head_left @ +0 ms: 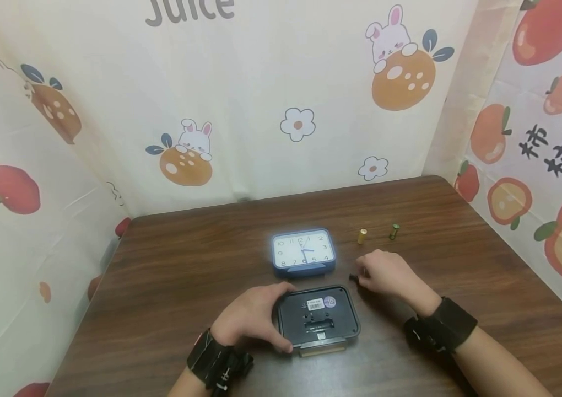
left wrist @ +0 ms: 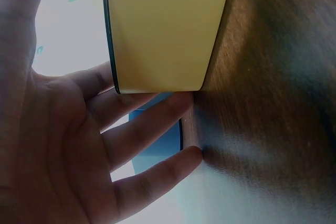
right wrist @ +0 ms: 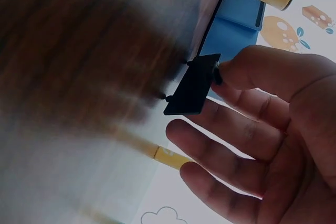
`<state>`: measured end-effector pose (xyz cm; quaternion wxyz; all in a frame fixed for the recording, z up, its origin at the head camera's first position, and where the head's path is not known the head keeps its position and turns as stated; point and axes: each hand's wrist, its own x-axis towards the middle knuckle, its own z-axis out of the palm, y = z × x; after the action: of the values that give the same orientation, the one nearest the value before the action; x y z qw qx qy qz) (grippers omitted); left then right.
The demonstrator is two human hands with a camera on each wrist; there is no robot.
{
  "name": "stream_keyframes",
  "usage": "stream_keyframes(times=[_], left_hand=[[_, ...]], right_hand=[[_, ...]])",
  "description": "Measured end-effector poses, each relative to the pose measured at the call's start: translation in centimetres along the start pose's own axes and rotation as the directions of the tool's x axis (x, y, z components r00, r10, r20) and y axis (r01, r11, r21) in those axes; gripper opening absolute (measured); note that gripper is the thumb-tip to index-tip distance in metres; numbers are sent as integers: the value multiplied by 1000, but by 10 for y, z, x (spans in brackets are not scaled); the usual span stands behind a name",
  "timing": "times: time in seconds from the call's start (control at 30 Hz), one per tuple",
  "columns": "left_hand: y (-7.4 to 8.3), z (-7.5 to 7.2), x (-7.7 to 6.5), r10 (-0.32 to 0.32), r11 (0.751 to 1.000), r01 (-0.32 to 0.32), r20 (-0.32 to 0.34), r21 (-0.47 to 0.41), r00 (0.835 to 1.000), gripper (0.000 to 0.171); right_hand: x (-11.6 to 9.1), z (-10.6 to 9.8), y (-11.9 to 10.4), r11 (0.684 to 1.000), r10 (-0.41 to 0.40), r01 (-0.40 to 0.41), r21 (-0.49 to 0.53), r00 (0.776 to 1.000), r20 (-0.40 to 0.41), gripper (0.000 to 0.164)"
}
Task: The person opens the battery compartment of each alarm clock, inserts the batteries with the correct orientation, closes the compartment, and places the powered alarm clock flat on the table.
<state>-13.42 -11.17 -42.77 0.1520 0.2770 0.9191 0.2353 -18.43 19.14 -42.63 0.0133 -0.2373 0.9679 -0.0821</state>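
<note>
A yellow alarm clock [left wrist: 163,35] lies face down, its black back [head_left: 297,326] turned up, with a slot-like battery compartment [head_left: 318,324] uncovered in the middle. My left hand [head_left: 253,314] grips the clock's left side, thumb at the near corner and fingers along the far edge. Between right thumb and index finger I pinch a small black battery cover [right wrist: 194,85] with two little tabs. That right hand [head_left: 384,273] is low over the table, right of the clocks, its other fingers spread loosely.
Behind the held clock, a blue alarm clock [head_left: 303,252] lies face up. Two small batteries stand farther back on the right, a yellow one [head_left: 362,236] and a green one [head_left: 394,231]. Printed curtains [head_left: 261,71] enclose the wooden table [head_left: 187,259].
</note>
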Motion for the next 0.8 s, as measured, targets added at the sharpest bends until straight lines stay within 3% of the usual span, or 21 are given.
stream_keyframes(times=[0.3, 0.8], left_hand=[[1, 0, 0, -1, 1000, 1, -6, 10, 1000, 96], [1, 0, 0, -1, 1000, 1, -10, 24, 1000, 97]], right_hand=[[0, -1, -1, 1000, 5, -5, -11, 998, 68, 10], [0, 1, -4, 999, 2, 1, -38, 996, 88, 15]])
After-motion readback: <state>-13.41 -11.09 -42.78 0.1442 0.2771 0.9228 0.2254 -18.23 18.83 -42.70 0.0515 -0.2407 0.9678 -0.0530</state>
